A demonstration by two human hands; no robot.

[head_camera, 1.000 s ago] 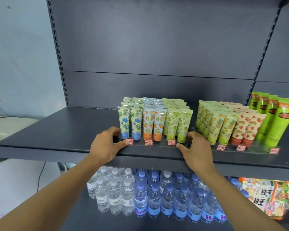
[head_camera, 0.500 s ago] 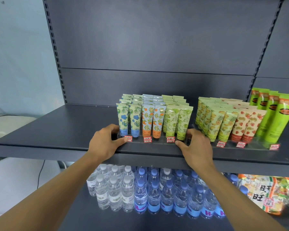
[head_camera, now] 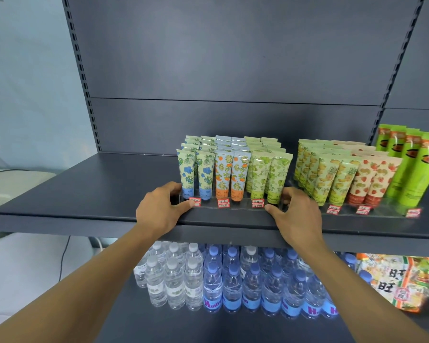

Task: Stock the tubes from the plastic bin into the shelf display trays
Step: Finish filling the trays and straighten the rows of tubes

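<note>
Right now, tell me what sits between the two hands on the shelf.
In the head view, the clear display tray spans from left hand to right hand, holding blue-flower tubes, orange-fruit tubes and green-fruit tubes.

Bright, even indoor light, soft shadow under the shelf (head_camera: 84, 219) lip, mild sheen on the water bottles (head_camera: 208, 280), sharp centre, slight softness and wide-angle bending of the uprights (head_camera: 81, 70) toward the edges
</note>
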